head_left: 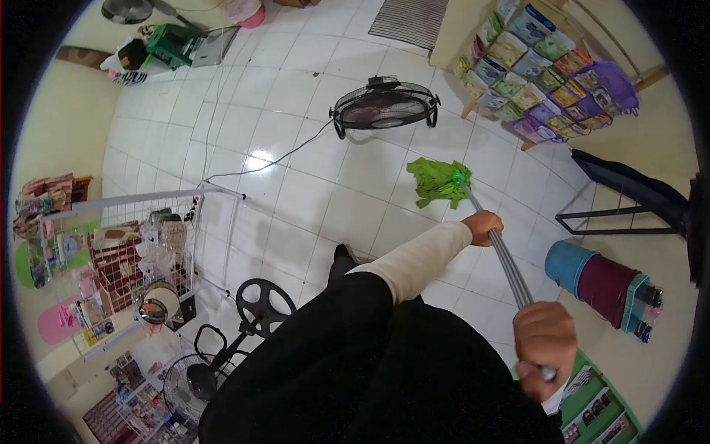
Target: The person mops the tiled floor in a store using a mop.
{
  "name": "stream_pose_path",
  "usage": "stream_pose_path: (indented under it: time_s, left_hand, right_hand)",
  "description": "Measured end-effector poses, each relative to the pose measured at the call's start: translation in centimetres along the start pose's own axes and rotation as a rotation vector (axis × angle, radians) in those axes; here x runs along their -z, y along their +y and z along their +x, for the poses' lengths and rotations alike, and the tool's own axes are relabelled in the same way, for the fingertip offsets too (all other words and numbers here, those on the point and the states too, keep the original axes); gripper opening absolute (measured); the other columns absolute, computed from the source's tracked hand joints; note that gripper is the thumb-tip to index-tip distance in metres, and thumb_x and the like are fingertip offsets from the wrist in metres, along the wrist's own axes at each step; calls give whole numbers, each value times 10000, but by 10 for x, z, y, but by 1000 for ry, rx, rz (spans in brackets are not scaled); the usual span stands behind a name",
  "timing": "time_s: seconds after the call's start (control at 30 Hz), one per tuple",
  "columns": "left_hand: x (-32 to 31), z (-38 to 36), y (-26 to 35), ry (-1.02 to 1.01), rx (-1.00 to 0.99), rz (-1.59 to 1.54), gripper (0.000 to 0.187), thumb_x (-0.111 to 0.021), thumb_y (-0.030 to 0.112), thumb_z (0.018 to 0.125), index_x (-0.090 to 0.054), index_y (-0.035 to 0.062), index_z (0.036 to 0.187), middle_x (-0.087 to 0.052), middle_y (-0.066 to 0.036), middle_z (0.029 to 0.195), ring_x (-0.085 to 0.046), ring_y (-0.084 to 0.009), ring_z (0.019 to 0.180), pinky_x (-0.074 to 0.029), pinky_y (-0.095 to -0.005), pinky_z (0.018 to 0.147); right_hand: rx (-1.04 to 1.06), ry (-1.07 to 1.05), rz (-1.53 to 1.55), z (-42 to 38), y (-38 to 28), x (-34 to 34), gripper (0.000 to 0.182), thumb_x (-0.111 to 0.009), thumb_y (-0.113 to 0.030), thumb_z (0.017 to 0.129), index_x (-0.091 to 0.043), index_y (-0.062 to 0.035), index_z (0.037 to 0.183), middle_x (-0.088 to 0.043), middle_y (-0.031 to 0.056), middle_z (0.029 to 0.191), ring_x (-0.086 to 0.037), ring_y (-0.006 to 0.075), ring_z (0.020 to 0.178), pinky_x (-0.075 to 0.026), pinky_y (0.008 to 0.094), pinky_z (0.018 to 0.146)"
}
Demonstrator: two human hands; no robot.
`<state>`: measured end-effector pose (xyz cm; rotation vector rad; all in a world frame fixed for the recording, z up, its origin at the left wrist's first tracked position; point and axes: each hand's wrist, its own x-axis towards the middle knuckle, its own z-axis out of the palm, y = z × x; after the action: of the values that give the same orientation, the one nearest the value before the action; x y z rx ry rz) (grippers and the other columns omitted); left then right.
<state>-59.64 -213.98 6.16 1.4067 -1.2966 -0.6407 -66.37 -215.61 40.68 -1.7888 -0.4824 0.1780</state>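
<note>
A mop with a grey metal pole (pixel 512 268) slants across the right half of the head view. Its bright green cloth head (pixel 436 182) lies spread on the white tiled floor (pixel 355 166). My left hand (pixel 484 227), at the end of a cream sleeve, is closed around the lower part of the pole. Higher up, close to my body, my right hand (pixel 546 342) grips the top end, slightly blurred. The pole's tip pokes out below that fist.
Beyond the mop head stands a black floor fan (pixel 384 106), its cord trailing left. A rack of packets (pixel 529 70) is at upper right, a blue bucket (pixel 569 268) at right. On the left are a white wire rack (pixel 140 196) and a round black base (pixel 265 307).
</note>
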Motion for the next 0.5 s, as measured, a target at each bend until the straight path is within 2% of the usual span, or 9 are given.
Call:
stream_pose_path:
  time_s: [0.07,0.17,0.2,0.3,0.33,0.37,0.4,0.43,0.5]
  left_hand:
    - [9,2,1,-42,44,12,202,-595,142,660,-461,50,539,-517,-132,586,-528,-357,620,-418,-438,574]
    - [21,0,23,-98,202,69,188,-596,153,634,-468,40,556,-541,-149,616,-543,-361,663,-417,-443,589]
    - [33,-9,39,-114,266,117,156,-613,168,622,-530,41,586,-567,-162,643,-560,-363,697,-437,-439,616]
    - [57,-57,53,-34,345,146,197,-608,240,628,-609,47,667,-599,-174,680,-587,-356,716,-471,-430,659]
    - [73,-78,57,-74,426,121,289,-625,271,631,-647,29,788,-623,-183,759,-597,-349,777,-479,-410,717]
    - [85,-103,59,-35,474,140,308,-636,250,627,-643,24,836,-615,-193,809,-581,-349,821,-465,-410,747]
    - [95,-130,59,1,522,158,335,-646,229,623,-638,18,884,-608,-204,860,-566,-349,864,-450,-409,776]
    - [110,-157,57,-48,561,200,400,-655,240,616,-630,5,939,-601,-204,930,-545,-352,924,-437,-406,808]
    - [141,-221,56,12,571,220,322,-650,239,615,-625,13,843,-598,-199,858,-551,-354,881,-442,-408,782]
  right_hand:
    - [162,58,69,-1,13,6,312,-565,-69,642,-319,-81,450,-357,33,437,-392,203,352,-331,307,365]
    - [255,219,88,1,7,4,364,-557,-133,716,-319,-88,444,-385,25,424,-415,174,342,-372,299,365]
    - [264,260,118,2,2,2,378,-554,-150,734,-321,-91,442,-391,22,418,-419,166,337,-383,297,364]
    - [216,271,295,15,-12,-6,389,-550,-175,745,-327,-98,436,-395,17,396,-413,150,314,-399,285,363]
    - [205,224,341,23,-11,-10,391,-554,-180,742,-327,-99,435,-397,17,391,-411,146,309,-400,279,363]
    - [195,177,387,30,-10,-17,393,-558,-185,740,-327,-100,434,-399,18,387,-408,143,303,-400,273,363]
    - [237,306,438,42,-6,-38,384,-575,-189,738,-362,-87,435,-409,36,387,-419,173,308,-411,292,370]
    - [242,300,463,55,-2,-56,384,-577,-192,741,-369,-82,438,-407,39,388,-423,181,317,-414,300,376]
    - [252,283,517,83,8,-91,384,-580,-197,746,-381,-73,443,-403,46,392,-433,196,334,-418,318,387]
